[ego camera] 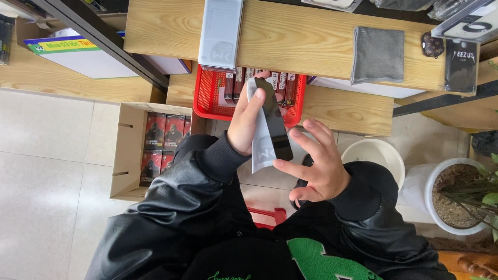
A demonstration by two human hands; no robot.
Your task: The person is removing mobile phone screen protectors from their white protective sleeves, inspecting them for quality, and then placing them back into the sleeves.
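My left hand (245, 124) grips a long black glossy sheet (277, 129) together with a white paper sleeve (261, 150) behind it, holding both upright in front of me. My right hand (314, 166) hovers just right of the sheet's lower end with its fingers spread, fingertips close to the black edge, holding nothing. Behind the sheet a red plastic basket (207, 98) with several dark upright packets rests on a lower wooden shelf (342, 109).
A wooden counter (311, 41) carries a long flat pale package (220, 31), a grey cloth (377, 54) and a black packet (460, 65). A cardboard box (129, 155) of dark boxes stands on the floor left. A white bucket (376, 155) and potted plant (461, 194) stand right.
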